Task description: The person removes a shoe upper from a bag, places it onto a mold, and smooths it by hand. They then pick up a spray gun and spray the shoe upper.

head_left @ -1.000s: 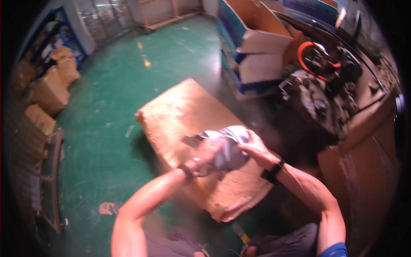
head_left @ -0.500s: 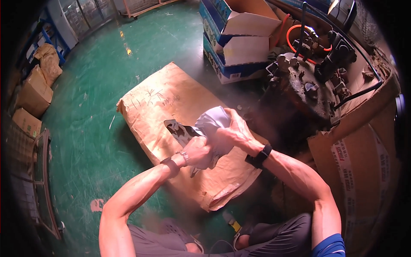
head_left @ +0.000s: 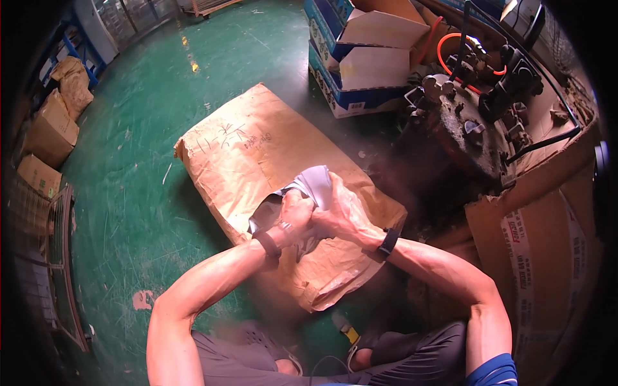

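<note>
A bundle of thin pale sheets (head_left: 315,181), curled over and fanned at its upper edge, is gripped between my two hands above a large brown paper package (head_left: 241,145). My left hand (head_left: 295,213) is closed round its left side, with the thumb near the top. On the other side my right hand (head_left: 342,211) holds the bundle, its fingers largely out of sight behind it. Parts of the sheets show below and left of my hands, some with a dark print. The wrapped package lies flat on the floor, creased, with dark handwriting on its upper left part.
Open blue-and-white cartons (head_left: 367,64) are stacked at the far right. Beside them stands a dirty metal tank (head_left: 460,128) with fittings and an orange hose (head_left: 444,48). A large cardboard box (head_left: 524,251) is at the right. Brown cartons (head_left: 53,132) and a wire rack (head_left: 61,257) line the left.
Both hands have drawn closer together and the bundle is bent tighter between them. Its dark-printed part, which stuck out to the left, is now mostly tucked behind my left hand.
</note>
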`<action>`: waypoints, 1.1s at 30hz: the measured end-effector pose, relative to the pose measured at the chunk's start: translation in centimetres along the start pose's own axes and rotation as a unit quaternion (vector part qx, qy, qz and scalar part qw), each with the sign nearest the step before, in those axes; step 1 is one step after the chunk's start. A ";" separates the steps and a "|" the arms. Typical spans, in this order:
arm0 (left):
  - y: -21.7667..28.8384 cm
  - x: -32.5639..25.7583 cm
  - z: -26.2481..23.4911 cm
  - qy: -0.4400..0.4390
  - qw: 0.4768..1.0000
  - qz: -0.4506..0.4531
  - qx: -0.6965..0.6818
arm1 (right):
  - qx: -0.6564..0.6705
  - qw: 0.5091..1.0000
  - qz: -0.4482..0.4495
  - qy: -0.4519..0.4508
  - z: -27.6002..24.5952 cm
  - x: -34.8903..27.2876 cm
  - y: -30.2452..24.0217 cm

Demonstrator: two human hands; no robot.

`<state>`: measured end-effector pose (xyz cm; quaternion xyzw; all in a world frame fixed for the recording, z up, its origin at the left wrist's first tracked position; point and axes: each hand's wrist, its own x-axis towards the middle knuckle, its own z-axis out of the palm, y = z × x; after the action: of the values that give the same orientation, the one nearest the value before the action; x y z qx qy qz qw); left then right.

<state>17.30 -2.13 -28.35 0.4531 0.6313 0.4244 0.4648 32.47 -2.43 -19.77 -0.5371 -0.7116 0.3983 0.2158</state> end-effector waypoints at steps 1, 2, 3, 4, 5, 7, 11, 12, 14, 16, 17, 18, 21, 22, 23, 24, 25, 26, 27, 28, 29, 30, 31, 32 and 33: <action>1.0 -0.1 0.7 -0.025 0.996 -0.040 -0.074 | -0.006 0.999 -0.029 0.030 0.2 0.1 1.4; 2.1 -0.3 1.4 -0.049 0.985 -0.081 -0.145 | -0.013 0.996 -0.057 0.060 0.3 0.2 2.9; -0.6 0.3 -0.5 -0.099 0.991 0.083 0.034 | -0.010 0.990 -0.126 0.067 1.1 0.5 2.7; -0.5 0.5 -1.1 -0.104 0.942 0.259 0.185 | -0.010 0.990 -0.123 0.068 0.7 0.7 2.5; -0.4 0.5 -0.9 -0.119 0.988 0.093 -0.032 | 0.015 0.995 -0.087 0.037 0.1 1.0 2.3; 1.4 -0.1 -1.6 -0.135 0.952 -0.109 -0.253 | 0.071 0.996 -0.040 -0.019 -1.1 1.3 1.7; 2.0 0.2 -1.6 -0.229 0.919 -0.128 -0.296 | 0.107 0.992 -0.053 -0.044 -2.7 1.4 3.0; 2.3 0.0 -1.7 -0.230 0.918 -0.129 -0.296 | 0.147 0.983 -0.068 -0.083 -3.1 1.5 3.3; 2.8 -0.2 -1.8 -0.207 0.931 -0.123 -0.275 | 0.187 0.972 -0.081 -0.121 -3.5 1.8 3.9; 3.3 -0.1 -1.5 -0.176 0.929 -0.111 -0.305 | 0.210 0.957 -0.129 -0.151 -3.2 2.1 4.5; 4.1 -0.1 -1.5 -0.193 0.923 -0.099 -0.317 | 0.211 0.953 -0.139 -0.167 -3.5 2.0 4.6; 4.9 -0.1 -1.8 -0.207 0.918 -0.086 -0.328 | 0.232 0.943 -0.144 -0.188 -3.5 2.2 4.5; 4.5 0.6 -2.1 -0.166 0.919 -0.094 -0.344 | 0.213 0.950 -0.124 -0.192 -3.8 2.6 4.7; 4.5 0.6 -2.0 -0.160 0.917 -0.086 -0.356 | 0.184 0.958 -0.084 -0.204 -4.2 2.8 5.0; 4.4 0.6 -1.8 -0.161 0.916 -0.088 -0.356 | 0.222 0.950 -0.071 -0.206 -4.1 2.7 5.2; 4.3 0.6 -1.7 -0.148 0.916 -0.099 -0.360 | 0.261 0.941 -0.060 -0.209 -3.8 2.7 5.2; 4.2 0.6 -1.7 -0.135 0.915 -0.110 -0.363 | 0.262 0.940 -0.059 -0.208 -3.7 2.6 5.3; 4.1 0.7 -1.7 -0.136 0.915 -0.111 -0.362 | 0.287 0.935 -0.044 -0.204 -3.7 2.5 5.3; 4.0 0.7 -1.7 -0.142 0.913 -0.117 -0.365 | 0.310 0.929 -0.029 -0.200 -3.7 2.4 5.4; 3.9 0.8 -1.7 -0.148 0.910 -0.123 -0.367 | 0.310 0.929 -0.028 -0.199 -3.7 2.5 5.7; 3.9 0.9 -1.6 -0.149 0.910 -0.124 -0.367 | 0.294 0.934 -0.023 -0.203 -3.7 2.7 5.8; 3.8 1.0 -1.8 -0.146 0.912 -0.125 -0.364 | 0.279 0.937 -0.020 -0.208 -3.6 2.8 5.6; 3.7 1.1 -1.9 -0.143 0.913 -0.125 -0.360 | 0.281 0.936 -0.019 -0.210 -3.3 2.6 5.4; 3.6 1.2 -2.0 -0.141 0.914 -0.127 -0.359 | 0.238 0.951 -0.060 -0.189 -3.0 2.4 5.3; 4.0 1.3 -1.7 -0.133 0.914 -0.125 -0.362 | 0.191 0.962 -0.101 -0.164 -3.1 2.2 5.1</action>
<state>16.14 -0.15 -24.39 0.2237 0.4180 0.4983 0.7259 37.04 1.19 -22.33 -0.3382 -0.6985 0.5856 0.2341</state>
